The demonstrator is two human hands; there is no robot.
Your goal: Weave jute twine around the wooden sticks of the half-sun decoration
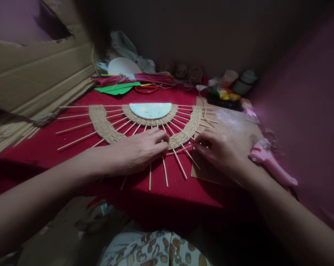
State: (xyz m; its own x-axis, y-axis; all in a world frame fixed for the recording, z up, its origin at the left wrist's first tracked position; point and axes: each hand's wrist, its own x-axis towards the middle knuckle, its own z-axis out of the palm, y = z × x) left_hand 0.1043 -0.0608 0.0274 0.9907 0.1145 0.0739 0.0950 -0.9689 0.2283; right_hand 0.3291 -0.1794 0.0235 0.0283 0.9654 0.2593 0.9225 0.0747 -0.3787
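Note:
A half-round woven piece (104, 127) lies on the red cloth, its thin wooden sticks (72, 142) fanning out from a pale blue half-circle (150, 110). Two bands of tan twine are woven through the sticks. My left hand (139, 149) rests over the lower part of the outer band, fingers curled down and closed on its edge; the spot beneath is hidden. Right of it, my right hand (221, 149) pinches a thin strand of twine (180, 149) that runs from the band's lower edge across the sticks.
A pink glue gun (272, 160) lies at the right, beside a brown board (208, 171). Twine rolls (181, 71), red-handled scissors (147, 89), a green sheet (118, 88) and a white fan shape (124, 67) sit at the back. Cardboard (39, 70) stands at the left.

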